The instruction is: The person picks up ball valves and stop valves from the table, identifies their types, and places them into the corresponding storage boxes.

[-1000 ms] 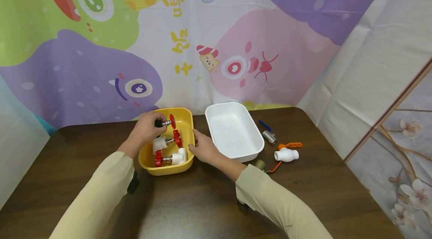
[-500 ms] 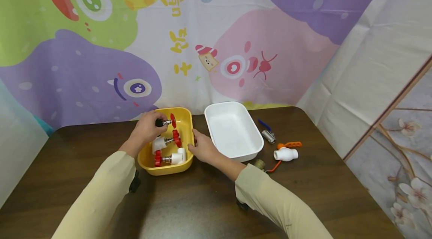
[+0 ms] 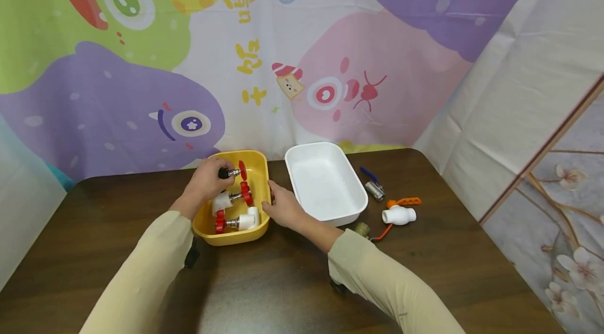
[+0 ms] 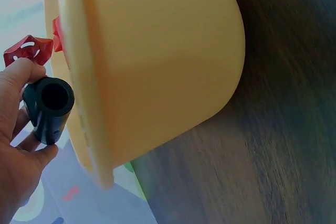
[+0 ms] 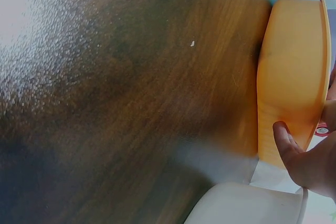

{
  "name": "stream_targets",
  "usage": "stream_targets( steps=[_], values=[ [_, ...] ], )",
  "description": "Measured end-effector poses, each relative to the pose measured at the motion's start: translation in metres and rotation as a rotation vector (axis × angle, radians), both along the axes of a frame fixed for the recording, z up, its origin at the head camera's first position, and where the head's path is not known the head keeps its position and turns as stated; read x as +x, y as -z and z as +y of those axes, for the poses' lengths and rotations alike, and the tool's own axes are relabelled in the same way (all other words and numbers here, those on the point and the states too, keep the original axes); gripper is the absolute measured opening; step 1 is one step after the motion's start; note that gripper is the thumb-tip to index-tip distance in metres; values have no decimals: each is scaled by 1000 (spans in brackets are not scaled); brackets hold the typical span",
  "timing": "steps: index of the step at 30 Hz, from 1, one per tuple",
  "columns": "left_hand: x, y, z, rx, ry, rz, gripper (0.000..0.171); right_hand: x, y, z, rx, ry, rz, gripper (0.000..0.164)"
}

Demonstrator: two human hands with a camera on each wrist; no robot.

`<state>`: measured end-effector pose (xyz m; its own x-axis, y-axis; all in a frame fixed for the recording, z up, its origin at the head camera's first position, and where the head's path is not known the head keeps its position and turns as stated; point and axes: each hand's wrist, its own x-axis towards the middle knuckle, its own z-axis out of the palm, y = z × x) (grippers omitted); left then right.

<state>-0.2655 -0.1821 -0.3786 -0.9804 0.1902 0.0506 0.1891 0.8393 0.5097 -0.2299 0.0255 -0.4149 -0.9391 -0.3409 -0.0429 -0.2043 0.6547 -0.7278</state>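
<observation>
My left hand [image 3: 207, 179] holds a black-bodied stop valve [image 4: 50, 111] over the far left part of a yellow tray [image 3: 231, 240]. The valve's red handwheel [image 3: 243, 171] points right, and its round open end faces the left wrist camera. Two white stop valves, one lower [image 3: 247, 221] and one in the middle [image 3: 222, 202], lie inside the tray, each with a red handwheel. On the tray's right side, my right hand [image 3: 285, 208] grips the rim, thumb [image 5: 286, 137] against the outer wall. Its other fingers are partly hidden behind the rim.
A white tray [image 3: 325, 182] stands right of the yellow one. Farther right lie a metal ball valve with a blue lever [image 3: 375, 191], a white ball valve with an orange handle [image 3: 399, 215], and a brass valve [image 3: 362, 229] with a red lever, partly behind the right sleeve.
My left hand, still holding the black valve, has shifted very slightly right over the yellow tray. My right hand keeps its grip on the rim, and the head view has drifted a little.
</observation>
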Motion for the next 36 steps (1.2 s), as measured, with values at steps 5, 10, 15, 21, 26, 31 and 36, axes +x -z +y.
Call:
stream_targets(
  steps=[5,10,15,21,26,31,36],
  values=[
    [-2,5,1,5,12,24,27,0,1,-1,-2,1,-5,62],
    [-3,9,3,-1,34,48,25,1,1,0,-12,-2,0,61],
    [-5,13,4,-5,40,41,24,2,1,-1,-17,-6,-4,61],
    [-6,14,6,-9,29,21,25,1,3,-1,-24,-10,29,61],
    [-7,13,9,-17,15,-3,24,1,2,-1,-20,-4,44,62],
    [-8,14,9,-23,1,-33,25,0,3,-1,-22,0,26,62],
    [-10,16,10,-27,-4,-59,28,-1,3,0,-17,3,24,63]
  ],
)
